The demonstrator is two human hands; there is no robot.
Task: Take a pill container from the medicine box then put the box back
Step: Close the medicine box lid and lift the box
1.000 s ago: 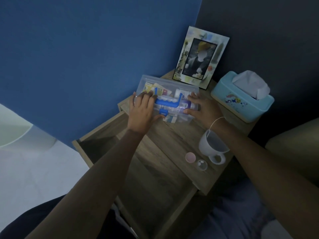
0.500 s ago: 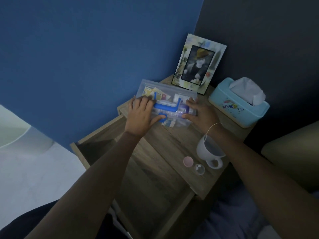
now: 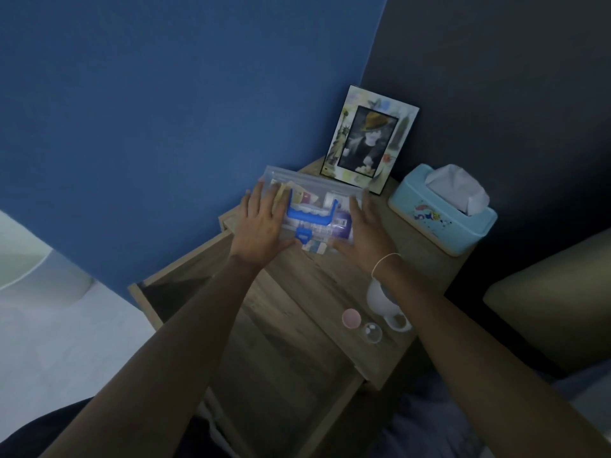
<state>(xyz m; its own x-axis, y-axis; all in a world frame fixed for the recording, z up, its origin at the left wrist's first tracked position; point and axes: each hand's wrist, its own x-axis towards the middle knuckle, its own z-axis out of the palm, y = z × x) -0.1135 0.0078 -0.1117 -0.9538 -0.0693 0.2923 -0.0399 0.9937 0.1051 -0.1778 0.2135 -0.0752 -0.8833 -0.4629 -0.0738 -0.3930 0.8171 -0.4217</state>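
The medicine box [image 3: 314, 188] is clear plastic with a blue handle and a blue latch, and its lid is down. It lies on the wooden nightstand top [image 3: 317, 279] near the blue wall. My left hand [image 3: 261, 226] lies over its left end, thumb by the latch. My right hand [image 3: 367, 233] presses against its right end, fingers stretched along the side. A small round pill container, with a pink lid [image 3: 351, 318] and a clear half [image 3: 372, 332], sits near the top's front edge.
A white mug [image 3: 380, 299] stands beside the pill container, partly under my right wrist. A picture frame [image 3: 370, 140] and a light blue tissue box [image 3: 443, 213] stand at the back. The nightstand's drawer [image 3: 264, 358] is pulled out below.
Both hands have slid outward from the latch toward the box's ends. The fingers of my right hand have stretched out along the right side. The box stays in place.
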